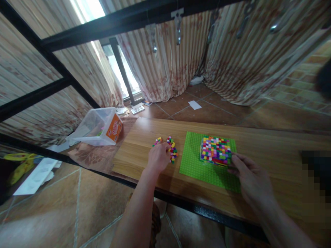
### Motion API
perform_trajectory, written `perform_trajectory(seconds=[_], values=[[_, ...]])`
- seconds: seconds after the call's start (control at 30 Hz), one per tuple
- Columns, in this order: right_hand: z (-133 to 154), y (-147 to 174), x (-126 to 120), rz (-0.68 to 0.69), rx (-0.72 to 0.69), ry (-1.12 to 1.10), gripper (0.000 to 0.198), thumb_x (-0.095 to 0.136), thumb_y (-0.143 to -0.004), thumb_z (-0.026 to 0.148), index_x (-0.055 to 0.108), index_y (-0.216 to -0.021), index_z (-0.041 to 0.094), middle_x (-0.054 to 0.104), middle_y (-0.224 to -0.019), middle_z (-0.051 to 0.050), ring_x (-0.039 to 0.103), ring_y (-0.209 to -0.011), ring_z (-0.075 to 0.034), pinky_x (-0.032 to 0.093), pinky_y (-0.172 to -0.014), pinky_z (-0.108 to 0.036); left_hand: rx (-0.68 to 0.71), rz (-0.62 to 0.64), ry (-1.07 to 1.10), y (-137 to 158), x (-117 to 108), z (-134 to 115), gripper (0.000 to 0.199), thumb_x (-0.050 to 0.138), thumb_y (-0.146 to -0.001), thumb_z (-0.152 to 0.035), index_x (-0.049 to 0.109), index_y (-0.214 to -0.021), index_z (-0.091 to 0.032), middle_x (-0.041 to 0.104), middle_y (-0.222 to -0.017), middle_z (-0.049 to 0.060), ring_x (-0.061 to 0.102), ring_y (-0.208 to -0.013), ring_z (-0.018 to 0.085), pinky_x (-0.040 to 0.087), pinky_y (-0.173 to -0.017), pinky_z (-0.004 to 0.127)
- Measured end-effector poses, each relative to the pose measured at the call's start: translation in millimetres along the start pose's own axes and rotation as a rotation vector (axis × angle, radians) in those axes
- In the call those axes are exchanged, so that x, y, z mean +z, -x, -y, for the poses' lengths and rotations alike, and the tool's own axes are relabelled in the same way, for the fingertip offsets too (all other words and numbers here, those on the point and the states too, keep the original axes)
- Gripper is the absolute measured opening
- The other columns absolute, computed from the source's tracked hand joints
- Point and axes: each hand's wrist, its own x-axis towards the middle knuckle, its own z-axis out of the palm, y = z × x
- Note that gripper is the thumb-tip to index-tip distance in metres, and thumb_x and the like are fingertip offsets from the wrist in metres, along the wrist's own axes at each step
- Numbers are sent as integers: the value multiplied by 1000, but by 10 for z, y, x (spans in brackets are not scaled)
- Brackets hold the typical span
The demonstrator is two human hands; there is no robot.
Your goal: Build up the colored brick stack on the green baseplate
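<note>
A block built of many small multicoloured toy bricks (216, 148) sits on a green studded baseplate (192, 162) on the wooden tabletop. At the block's near right corner is my right hand (249, 174), its thumb and fingers closed against the edge. Left of the baseplate lies a scattered pile of loose bricks (172, 151). My left hand (159, 156) is down among these bricks with its fingers curled together. Whatever its fingertips hold is hidden behind the hand.
A clear plastic bin (89, 129) with an orange label stands beyond the table's left end. The wooden tabletop (134, 148) has a dark front edge. A black metal frame (124, 26) crosses above, with curtains (165, 65) behind. Papers (194, 105) lie on the tiled floor.
</note>
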Motion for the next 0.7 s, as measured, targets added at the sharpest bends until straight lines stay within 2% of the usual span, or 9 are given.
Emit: perform_trajectory(seconds=[0.1, 0.23, 0.3, 0.37, 0.53, 0.7], values=[[82, 25, 4, -35, -77, 55, 35, 71, -78, 50, 75, -95, 20, 73, -86, -3, 62, -66, -14, 51, -56, -26, 22, -32, 47, -18, -2, 7, 12, 59, -82, -11, 68, -81, -19, 68, -77, 3, 65, -77, 19, 49, -74, 30], [289, 148, 56, -154, -246, 224, 30, 65, -84, 48, 75, -94, 21, 72, -80, -3, 65, -69, -16, 52, -62, -28, 112, -15, 392, -5, 53, -49, 7, 59, -85, -15, 65, -86, -18, 69, -80, 1, 65, -74, 15, 49, -70, 26], [355, 232, 106, -114, -319, 198, 28, 66, -84, 47, 75, -94, 23, 75, -88, -3, 68, -78, -18, 55, -72, -31, 184, 21, 591, 31, 111, -128, 7, 60, -86, -17, 64, -91, -18, 69, -83, 1, 65, -76, 14, 49, -70, 24], [377, 313, 159, -19, -362, 160, 26, 68, -84, 46, 75, -96, 24, 76, -93, -3, 69, -82, -18, 55, -77, -32, 246, 63, 716, 82, 174, -236, 9, 61, -85, -19, 63, -94, -18, 69, -84, 1, 64, -78, 14, 49, -72, 24], [390, 442, 234, 180, -381, 109, 23, 70, -86, 42, 74, -102, 26, 75, -90, -1, 69, -79, -16, 56, -75, -31, 333, 148, 839, 213, 283, -526, 6, 64, -86, -19, 63, -92, -18, 67, -83, 0, 63, -78, 12, 50, -73, 23], [430, 463, 225, 239, -385, 87, 21, 73, -83, 40, 76, -98, 26, 76, -89, -2, 70, -79, -17, 57, -74, -32, 375, 191, 935, 272, 348, -693, 6, 66, -87, -20, 64, -93, -19, 68, -86, 1, 64, -80, 13, 52, -77, 24]])
